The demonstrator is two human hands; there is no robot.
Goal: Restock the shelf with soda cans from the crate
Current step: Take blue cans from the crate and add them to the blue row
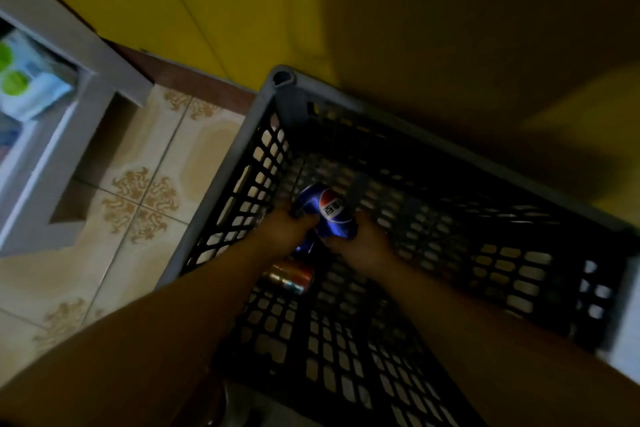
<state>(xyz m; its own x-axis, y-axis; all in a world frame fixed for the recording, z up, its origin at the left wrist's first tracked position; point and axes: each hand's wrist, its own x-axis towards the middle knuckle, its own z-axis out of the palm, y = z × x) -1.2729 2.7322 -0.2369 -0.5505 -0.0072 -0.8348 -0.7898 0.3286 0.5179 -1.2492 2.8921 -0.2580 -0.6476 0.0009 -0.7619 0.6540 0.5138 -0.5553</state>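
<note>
Both forearms reach straight down into the crate (214,191), converging near its far left corner. The left hand (287,229) and right hand (363,246) curl their fingers around opposite sides of a blue can (329,210), gripping it just above the lattice bottom. A copper can (289,276) lies beside the left wrist. The shelf (86,55) stands at left, across the tiled floor (145,184).

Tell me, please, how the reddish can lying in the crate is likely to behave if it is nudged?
Lying on its side on the crate's open lattice floor, the reddish can would probably roll when nudged, though the ribs may check it. Its shiny skin looks smooth, so likely slippery to grip.
</note>
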